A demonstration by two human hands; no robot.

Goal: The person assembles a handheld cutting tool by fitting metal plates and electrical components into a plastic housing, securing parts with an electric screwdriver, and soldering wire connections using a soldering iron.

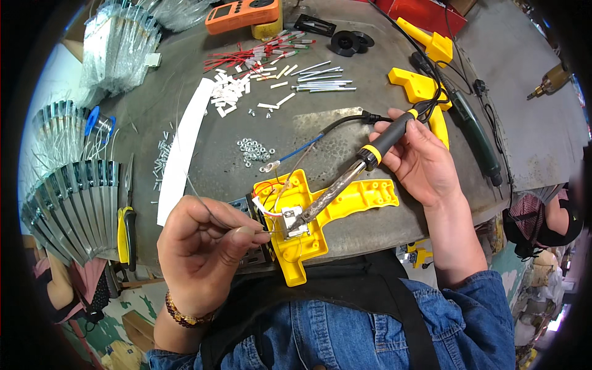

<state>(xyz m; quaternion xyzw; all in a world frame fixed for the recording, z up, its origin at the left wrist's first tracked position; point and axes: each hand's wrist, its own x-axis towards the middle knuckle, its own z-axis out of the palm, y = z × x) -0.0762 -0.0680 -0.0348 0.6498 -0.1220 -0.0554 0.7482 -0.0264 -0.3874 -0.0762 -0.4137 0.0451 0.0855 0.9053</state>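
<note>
In my right hand [419, 154] is a soldering iron [387, 143] with a black and yellow handle. Its tip reaches down to a white component [296, 221] inside a yellow plastic tool housing [354, 200]. My left hand [206, 243] pinches a thin strand of solder wire [200, 200], whose end meets the same component near the tip. Red and white wires [262, 203] run inside the housing's left part. A black cord with a blue wire [302, 148] lies just beyond the housing, its end by a clear connector.
Washers or nuts [253, 152], white sleeves [231, 92], long screws [324, 86] and red wires [246, 60] lie across the table. At left are pliers [126, 228], a solder spool [100, 121] and a white strip [185, 154]. Right stand yellow housings [410, 86] and a green electric screwdriver [475, 139].
</note>
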